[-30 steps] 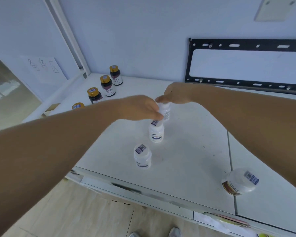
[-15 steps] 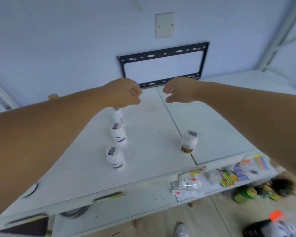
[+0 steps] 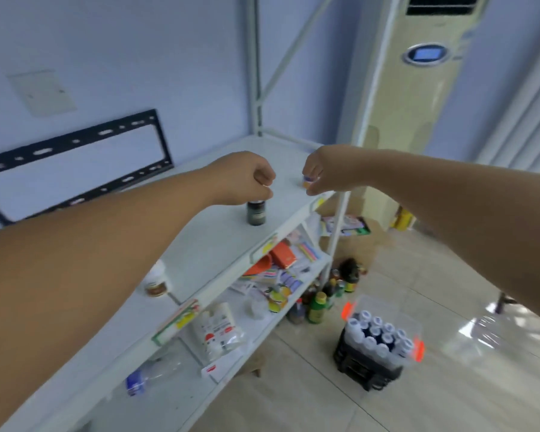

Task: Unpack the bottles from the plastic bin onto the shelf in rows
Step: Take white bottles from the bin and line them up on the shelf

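The white top shelf runs from lower left to centre. My left hand hovers over it with fingers curled shut, directly above a dark bottle standing upright. My right hand is loosely curled near the shelf's far end. A small orange-and-blue bottle shows just behind its fingers; I cannot tell whether they touch. A white bottle with a brown label stands partly hidden by my left forearm. The clear plastic bin with orange latches sits on the floor at lower right, holding several white-capped bottles.
The bin rests on a black crate. The lower shelf is cluttered with packets and boxes, and bottles stand on the floor beside it. A tall air conditioner stands behind the shelf, and a black bracket hangs on the wall.
The view has swung right, from the row of white bottles to the shelf's right end and the bin on the floor. Both hands came away from the white bottles and stay close together.
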Demonstrator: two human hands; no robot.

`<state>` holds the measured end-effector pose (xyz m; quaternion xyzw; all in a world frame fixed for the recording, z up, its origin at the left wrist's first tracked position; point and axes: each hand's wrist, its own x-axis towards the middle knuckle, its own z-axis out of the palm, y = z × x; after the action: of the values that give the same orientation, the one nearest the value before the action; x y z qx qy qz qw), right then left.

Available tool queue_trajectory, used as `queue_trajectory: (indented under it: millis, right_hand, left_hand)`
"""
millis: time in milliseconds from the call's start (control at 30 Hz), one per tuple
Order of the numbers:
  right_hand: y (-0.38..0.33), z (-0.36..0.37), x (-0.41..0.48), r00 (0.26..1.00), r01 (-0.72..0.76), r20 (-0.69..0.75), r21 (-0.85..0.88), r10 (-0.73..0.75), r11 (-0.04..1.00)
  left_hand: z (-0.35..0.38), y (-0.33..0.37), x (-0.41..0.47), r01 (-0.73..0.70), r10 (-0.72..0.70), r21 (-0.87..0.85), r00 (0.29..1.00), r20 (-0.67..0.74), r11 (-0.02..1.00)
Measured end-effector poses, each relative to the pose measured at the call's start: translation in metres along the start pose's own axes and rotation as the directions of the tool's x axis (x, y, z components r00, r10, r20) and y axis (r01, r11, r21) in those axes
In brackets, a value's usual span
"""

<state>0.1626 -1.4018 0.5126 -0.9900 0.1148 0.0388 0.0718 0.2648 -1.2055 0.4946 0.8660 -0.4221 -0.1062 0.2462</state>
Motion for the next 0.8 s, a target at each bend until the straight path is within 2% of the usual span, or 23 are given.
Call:
queue_trajectory:
  millis: [233,367,500,667,800]
  right_hand:
    - [0.174,0.039,-0.055,0.967,-0.206,0.152,-0.018,0.206,0.978]
    - [0.250,0.062,-0.076,0.943,-0.254,0.224,0.013,0.245,0.967]
    - [0.306,0.094,-0.090,0.890,-0.294,0.363,-0.005,0.276,0.956]
    - [0.357,0.139,-0.095,0.832,-0.356,0.472,0.053,0.291,0.933]
    - [0.392,0.179,-0.092,0.765,-0.396,0.561,0.023,0.316,0.918]
  left_hand:
    - [0.120,0.099,0.086,-0.144,0.116,0.115,0.969,0.220,0.983]
    - [0.181,0.134,0.119,-0.180,0.117,0.153,0.929,0.350,0.972]
    - [0.237,0.154,0.147,-0.191,0.071,0.190,0.860,0.505,0.963]
    - [0.297,0.160,0.195,-0.252,0.075,0.211,0.789,0.610,0.944]
    - [0.351,0.151,0.241,-0.304,0.066,0.223,0.712,0.699,0.926]
